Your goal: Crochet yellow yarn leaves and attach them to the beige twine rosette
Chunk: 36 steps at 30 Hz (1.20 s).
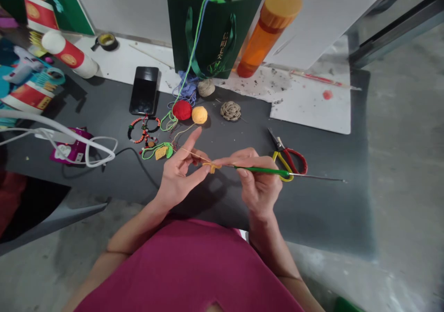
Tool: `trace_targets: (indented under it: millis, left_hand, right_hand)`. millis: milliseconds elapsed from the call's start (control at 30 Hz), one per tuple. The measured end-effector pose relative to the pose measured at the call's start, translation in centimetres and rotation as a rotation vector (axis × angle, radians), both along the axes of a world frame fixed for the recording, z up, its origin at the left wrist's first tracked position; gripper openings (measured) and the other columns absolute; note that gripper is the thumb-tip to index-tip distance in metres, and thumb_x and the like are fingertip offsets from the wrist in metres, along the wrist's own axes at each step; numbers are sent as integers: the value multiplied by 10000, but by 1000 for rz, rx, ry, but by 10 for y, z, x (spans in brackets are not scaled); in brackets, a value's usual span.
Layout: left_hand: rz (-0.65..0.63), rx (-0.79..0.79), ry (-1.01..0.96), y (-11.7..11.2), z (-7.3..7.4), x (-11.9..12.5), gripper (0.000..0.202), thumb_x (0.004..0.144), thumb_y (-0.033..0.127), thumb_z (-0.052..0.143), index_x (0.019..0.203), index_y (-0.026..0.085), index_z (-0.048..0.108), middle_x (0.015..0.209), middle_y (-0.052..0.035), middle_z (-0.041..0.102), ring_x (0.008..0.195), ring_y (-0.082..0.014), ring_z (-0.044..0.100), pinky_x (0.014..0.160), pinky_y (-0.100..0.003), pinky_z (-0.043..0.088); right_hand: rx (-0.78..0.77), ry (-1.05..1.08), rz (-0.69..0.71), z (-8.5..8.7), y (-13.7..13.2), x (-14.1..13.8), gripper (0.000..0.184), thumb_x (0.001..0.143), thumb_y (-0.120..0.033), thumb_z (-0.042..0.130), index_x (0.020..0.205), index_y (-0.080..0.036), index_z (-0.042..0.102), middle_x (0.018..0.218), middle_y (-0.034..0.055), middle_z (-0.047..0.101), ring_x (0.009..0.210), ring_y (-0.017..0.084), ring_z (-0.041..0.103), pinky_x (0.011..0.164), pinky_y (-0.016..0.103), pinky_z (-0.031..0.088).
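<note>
My left hand (180, 166) pinches a small orange crocheted piece (212, 167) between thumb and fingers, with the index finger raised and a thin orange yarn strand (190, 152) running over it. My right hand (255, 178) grips a green-handled crochet hook (263, 169), its tip at the orange piece and its metal end pointing right. Both hands hover over the dark grey table (329, 201). The strand leads towards an orange yarn ball (200, 114) beside a red yarn ball (182, 110).
Red and yellow scissors (289, 158) lie just right of my hand. Behind stand a green gift bag (211, 25), an orange tube (267, 32), a black phone (144, 90), a beige cord rosette (231, 111), bead bracelets (143, 129), white cables (69, 138) and a white sheet (312, 104).
</note>
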<state>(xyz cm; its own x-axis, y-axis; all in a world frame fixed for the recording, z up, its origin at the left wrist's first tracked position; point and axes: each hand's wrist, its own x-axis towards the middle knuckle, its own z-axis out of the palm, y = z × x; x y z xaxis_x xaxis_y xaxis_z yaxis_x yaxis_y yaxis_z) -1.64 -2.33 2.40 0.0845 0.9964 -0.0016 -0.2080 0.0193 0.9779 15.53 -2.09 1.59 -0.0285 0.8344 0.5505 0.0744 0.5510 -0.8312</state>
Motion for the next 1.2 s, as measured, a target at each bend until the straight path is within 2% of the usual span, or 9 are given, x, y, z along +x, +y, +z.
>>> trace_targets:
  millis: [167, 367, 467, 633, 933, 1200]
  left_hand:
    - [101, 22, -25, 0, -3, 2, 626, 804, 165, 792, 1403, 273, 642, 803, 21, 730, 756, -104, 657, 811, -243, 539]
    - [-12, -242, -265, 4, -2, 4, 766, 708, 246, 899, 1423, 250, 624, 765, 21, 737, 706, -98, 659, 738, -220, 552]
    - [-18, -295, -341, 4, -1, 7, 829, 670, 229, 924, 1437, 255, 610, 743, 36, 724, 693, -92, 657, 744, -217, 553]
    - [-6, -265, -318, 3, -1, 8, 846, 695, 235, 909, 1470, 247, 572, 757, 26, 728, 717, -113, 677, 761, -246, 558]
    - [-6, -271, -332, 2, -3, 10, 810, 714, 259, 895, 1462, 267, 584, 760, 27, 700, 719, -111, 636, 753, -259, 546]
    - [33, -196, -299, 1, -3, 9, 630, 766, 209, 844, 1370, 253, 667, 754, 33, 675, 715, -100, 621, 751, -252, 528]
  right_hand:
    - [77, -117, -53, -4, -5, -1, 150, 1003, -230, 585, 1118, -290, 660, 996, 30, 837, 814, 207, 671, 711, 385, 547]
    - [157, -65, -139, -14, -11, -9, 177, 1000, -255, 588, 1126, -297, 705, 1012, 42, 841, 798, 211, 703, 700, 391, 550]
    - [149, -53, -146, -16, -11, -11, 188, 982, -254, 612, 1125, -319, 716, 979, 26, 843, 793, 213, 708, 694, 395, 558]
    - [76, -7, -176, -16, -10, -11, 172, 975, -256, 614, 1098, -332, 706, 964, 18, 840, 750, 213, 709, 649, 408, 580]
    - [67, 10, -185, -13, -9, -13, 140, 971, -245, 623, 1079, -298, 694, 862, 18, 821, 767, 210, 709, 660, 386, 572]
    - [23, 58, -210, -9, -8, -17, 101, 996, -263, 575, 1052, -281, 658, 833, 21, 808, 767, 219, 711, 664, 396, 567]
